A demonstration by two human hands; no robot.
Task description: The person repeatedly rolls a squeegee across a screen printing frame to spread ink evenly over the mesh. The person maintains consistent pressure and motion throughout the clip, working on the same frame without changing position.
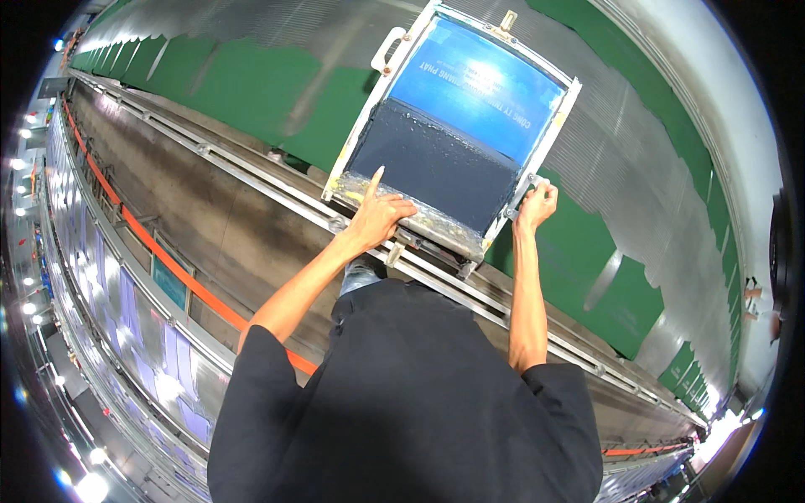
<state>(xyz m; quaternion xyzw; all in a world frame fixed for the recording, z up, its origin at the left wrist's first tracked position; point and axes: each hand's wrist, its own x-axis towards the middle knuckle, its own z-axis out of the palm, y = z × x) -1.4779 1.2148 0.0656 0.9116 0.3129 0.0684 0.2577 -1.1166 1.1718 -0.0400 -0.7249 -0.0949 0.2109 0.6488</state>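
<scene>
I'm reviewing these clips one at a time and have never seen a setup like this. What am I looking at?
There is no robot, just a person's bare hands. The single picture comes from a wide fisheye camera on their head, looking down, so straight edges bend.

A rectangular frame lies over a long green surface with grey ribbed patches. Inside it are a blue section and a dark section nearer the person.

The left hand rests on the frame's near edge, index finger extended. The right hand is at its right side; whether it grips there is unclear.
</scene>
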